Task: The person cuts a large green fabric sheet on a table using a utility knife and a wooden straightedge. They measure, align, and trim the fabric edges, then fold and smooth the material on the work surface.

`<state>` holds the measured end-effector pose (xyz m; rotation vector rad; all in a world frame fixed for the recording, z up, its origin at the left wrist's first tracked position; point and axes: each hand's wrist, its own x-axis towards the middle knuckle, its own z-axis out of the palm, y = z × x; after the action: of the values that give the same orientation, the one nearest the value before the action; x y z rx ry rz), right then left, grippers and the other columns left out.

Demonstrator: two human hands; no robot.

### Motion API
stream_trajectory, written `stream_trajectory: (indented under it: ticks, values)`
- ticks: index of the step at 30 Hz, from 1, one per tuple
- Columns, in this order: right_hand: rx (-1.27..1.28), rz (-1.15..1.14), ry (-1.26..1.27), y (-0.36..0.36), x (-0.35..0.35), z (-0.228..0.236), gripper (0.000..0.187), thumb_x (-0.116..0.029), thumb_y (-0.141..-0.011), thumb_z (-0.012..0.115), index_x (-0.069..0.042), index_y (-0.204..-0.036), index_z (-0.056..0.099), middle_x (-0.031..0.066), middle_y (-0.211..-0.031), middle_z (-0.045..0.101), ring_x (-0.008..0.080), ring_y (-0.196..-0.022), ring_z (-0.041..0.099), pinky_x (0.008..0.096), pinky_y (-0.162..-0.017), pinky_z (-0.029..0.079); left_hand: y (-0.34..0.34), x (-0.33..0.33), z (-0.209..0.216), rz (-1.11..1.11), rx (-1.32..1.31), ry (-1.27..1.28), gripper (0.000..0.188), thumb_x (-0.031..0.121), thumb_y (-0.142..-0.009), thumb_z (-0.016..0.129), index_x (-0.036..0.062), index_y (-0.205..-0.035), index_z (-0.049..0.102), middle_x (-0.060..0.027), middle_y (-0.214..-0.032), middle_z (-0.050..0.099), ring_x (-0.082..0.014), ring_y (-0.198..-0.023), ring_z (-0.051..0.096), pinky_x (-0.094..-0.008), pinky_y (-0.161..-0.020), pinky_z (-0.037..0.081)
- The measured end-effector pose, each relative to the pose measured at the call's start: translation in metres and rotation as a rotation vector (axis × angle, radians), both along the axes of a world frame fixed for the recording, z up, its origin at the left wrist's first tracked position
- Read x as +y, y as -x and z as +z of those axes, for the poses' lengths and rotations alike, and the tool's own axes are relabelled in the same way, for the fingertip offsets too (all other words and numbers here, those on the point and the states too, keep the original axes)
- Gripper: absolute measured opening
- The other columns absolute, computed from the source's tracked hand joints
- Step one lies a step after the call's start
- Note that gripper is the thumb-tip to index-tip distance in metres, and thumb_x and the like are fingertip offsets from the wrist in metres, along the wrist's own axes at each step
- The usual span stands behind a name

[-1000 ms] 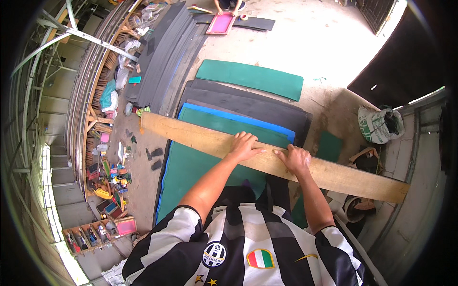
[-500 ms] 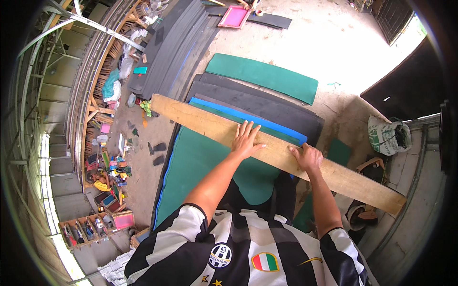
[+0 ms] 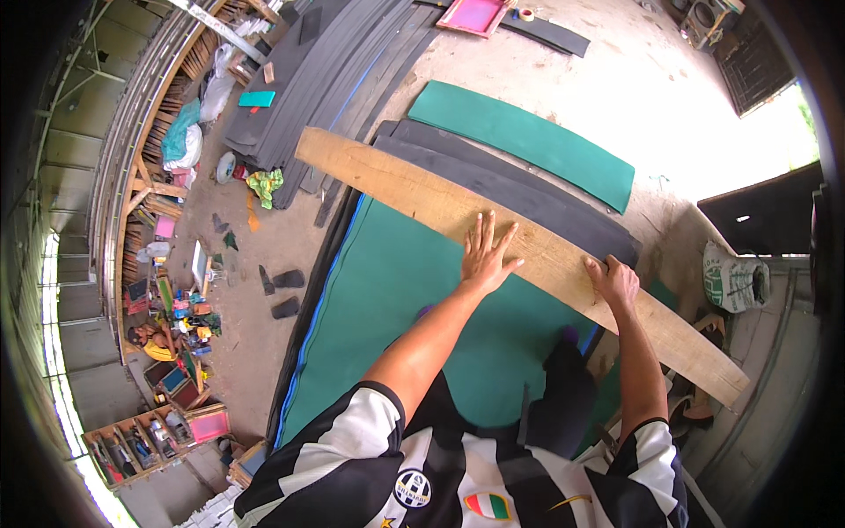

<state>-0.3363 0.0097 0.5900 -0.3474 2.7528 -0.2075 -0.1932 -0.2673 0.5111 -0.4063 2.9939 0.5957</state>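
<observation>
A long wooden plank (image 3: 396, 180) lies slanted across a stack of foam-like sheets, from upper left to lower right. My left hand (image 3: 488, 257) presses flat on its middle, fingers spread. My right hand (image 3: 615, 286) grips the plank farther right, thumb on top and fingers bent over its far edge. Under the plank and toward me spreads a large green sheet (image 3: 414, 282), with blue and black layers along its left edge. Beyond the plank, dark grey sheets (image 3: 528, 198) show. My dark-clad legs are over the near part of the green sheet.
A separate green strip (image 3: 528, 145) lies past the dark sheets. Long grey strips (image 3: 334, 88) are stacked at upper left. A white sack (image 3: 732, 280) stands right. Left are a person (image 3: 158, 339), coloured clutter, a compartment box (image 3: 141, 444) and black pieces (image 3: 288, 279) on the floor.
The plank has moved away from me across the sheets with both hands on it. It now hides the blue strip that showed beyond it. More green sheet shows on my side.
</observation>
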Motion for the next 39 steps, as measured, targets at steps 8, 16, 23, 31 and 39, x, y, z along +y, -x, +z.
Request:
stream_trajectory:
  ticks: [8,16,23,31,39]
  values:
    - [0.091,0.008,-0.009,0.029,-0.092,-0.194,0.068,-0.072,-0.087,0.060,-0.005,-0.090,0.073,0.0198,-0.086,0.073,0.0398,-0.086,0.071,0.0492,-0.076,0.053,-0.009,-0.075,-0.190,0.141,0.042,-0.021,0.085,0.047,-0.091,0.072,0.0200,-0.161,0.031,-0.0265,-0.167,0.015,-0.0479,-0.152,0.022,-0.0629,-0.120,0.025]
    - [-0.003,0.006,-0.032,0.074,-0.128,-0.380,0.075,-0.077,-0.088,0.053,-0.006,-0.100,0.076,0.0162,-0.091,0.076,0.0347,-0.095,0.072,0.0450,-0.083,0.054,-0.029,-0.135,-0.447,-0.104,-0.014,-0.039,0.071,0.031,-0.091,0.076,0.0050,-0.148,0.044,-0.0192,-0.160,0.035,-0.0374,-0.151,0.029,-0.0496,-0.122,0.030]
    - [0.037,0.027,-0.007,0.100,-0.147,-0.459,0.076,-0.079,-0.088,0.050,-0.008,-0.099,0.076,0.0144,-0.092,0.075,0.0304,-0.093,0.072,0.0437,-0.082,0.054,-0.002,-0.143,-0.528,-0.302,-0.108,0.149,0.076,0.042,-0.096,0.067,0.0094,-0.157,0.036,-0.0128,-0.168,0.025,-0.0307,-0.157,0.019,-0.0513,-0.126,0.021]
    - [0.054,0.054,0.018,0.094,-0.140,-0.475,0.076,-0.077,-0.090,0.049,-0.007,-0.098,0.076,0.0150,-0.092,0.075,0.0315,-0.093,0.072,0.0442,-0.082,0.054,0.037,-0.142,-0.482,-0.345,-0.212,0.314,0.079,0.056,-0.073,0.084,0.0095,-0.134,0.062,-0.0100,-0.126,0.062,-0.0277,-0.126,0.051,-0.0495,-0.121,0.028]
    - [0.035,0.077,0.025,0.098,-0.148,-0.477,0.078,-0.077,-0.091,0.048,-0.005,-0.101,0.075,0.0165,-0.097,0.075,0.0332,-0.096,0.072,0.0453,-0.085,0.054,0.035,-0.156,-0.453,-0.392,-0.343,0.170,0.029,0.039,-0.088,0.076,0.0155,-0.105,0.075,-0.0114,-0.099,0.073,-0.0322,-0.098,0.069,-0.0455,-0.085,0.054]
